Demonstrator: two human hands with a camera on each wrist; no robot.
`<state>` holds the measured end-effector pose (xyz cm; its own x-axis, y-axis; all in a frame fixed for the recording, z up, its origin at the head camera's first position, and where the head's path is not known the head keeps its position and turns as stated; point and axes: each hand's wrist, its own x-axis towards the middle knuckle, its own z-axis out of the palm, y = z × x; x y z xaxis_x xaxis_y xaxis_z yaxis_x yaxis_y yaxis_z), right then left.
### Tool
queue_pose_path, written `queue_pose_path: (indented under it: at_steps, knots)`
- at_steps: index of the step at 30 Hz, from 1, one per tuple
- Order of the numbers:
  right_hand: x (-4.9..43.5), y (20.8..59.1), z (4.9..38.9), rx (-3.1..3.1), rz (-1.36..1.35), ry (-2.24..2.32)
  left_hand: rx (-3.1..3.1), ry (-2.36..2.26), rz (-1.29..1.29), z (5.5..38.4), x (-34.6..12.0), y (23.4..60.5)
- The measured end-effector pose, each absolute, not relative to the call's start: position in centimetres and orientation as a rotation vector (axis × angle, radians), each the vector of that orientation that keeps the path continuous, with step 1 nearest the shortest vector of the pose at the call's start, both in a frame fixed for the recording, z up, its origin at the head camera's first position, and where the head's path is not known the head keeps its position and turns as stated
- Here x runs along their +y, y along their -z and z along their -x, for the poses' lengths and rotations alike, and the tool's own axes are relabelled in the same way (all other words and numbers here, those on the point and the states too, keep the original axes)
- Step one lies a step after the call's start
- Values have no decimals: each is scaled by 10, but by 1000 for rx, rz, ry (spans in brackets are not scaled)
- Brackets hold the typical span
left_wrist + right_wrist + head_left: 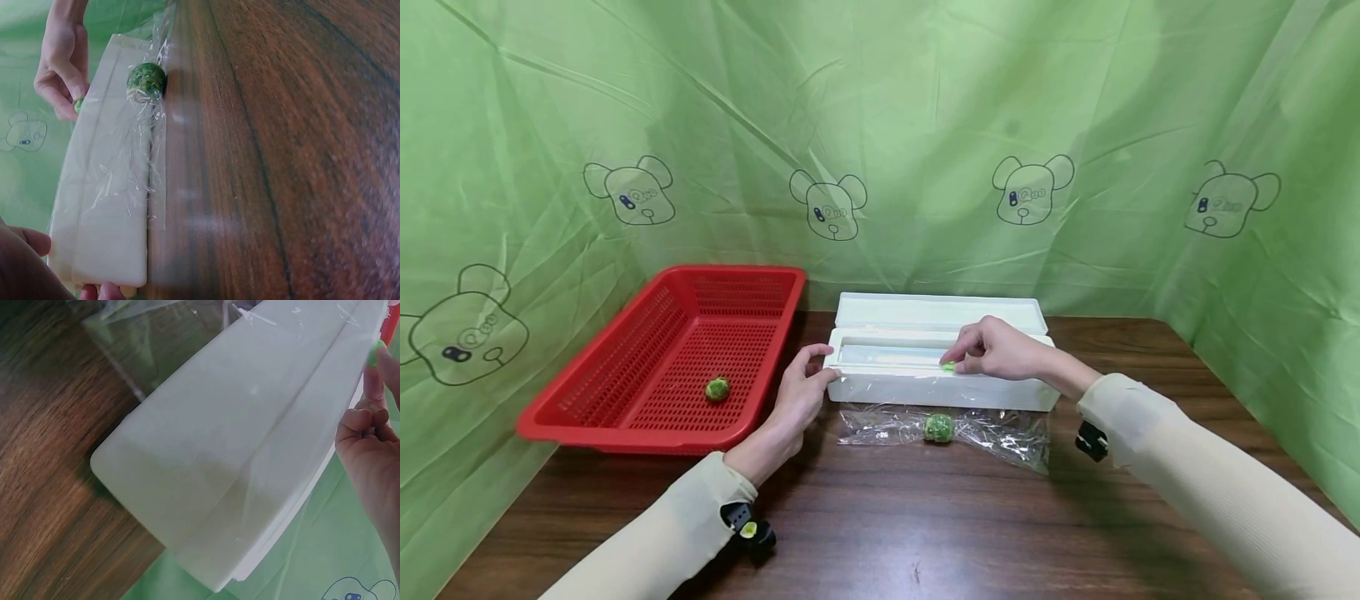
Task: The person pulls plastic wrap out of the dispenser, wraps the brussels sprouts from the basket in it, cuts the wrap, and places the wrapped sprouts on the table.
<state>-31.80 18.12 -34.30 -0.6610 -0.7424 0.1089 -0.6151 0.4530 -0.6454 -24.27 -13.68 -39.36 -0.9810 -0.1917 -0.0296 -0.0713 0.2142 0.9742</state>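
Note:
A long white cling film dispenser [940,392] stands on the table with its lid [940,312] raised at the back. My left hand [799,392] holds its left end, thumb at the front and fingers on the top edge. Between thumb and fingers, my right hand [1000,350] pinches a small green slide cutter [948,366] on the dispenser's top, right of the middle. Clear cling film [880,427] hangs over the front and spreads onto the table. A Brussels sprout [937,428] lies at the film, in front of the dispenser; the left wrist view shows this sprout [146,81] too.
A red plastic basket [786,333] stands at the left, with another Brussels sprout [717,389] inside. Green curtain [925,100] surrounds the back and sides of the brown wooden table [880,517].

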Motion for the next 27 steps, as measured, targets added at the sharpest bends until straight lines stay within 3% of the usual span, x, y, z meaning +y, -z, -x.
queue_pose_path:
  at_steps: [27]
  knots:
    - [237, 338, 310, 2586, 1094, 933, -2357, 1897, -240, 241, -136, 392]
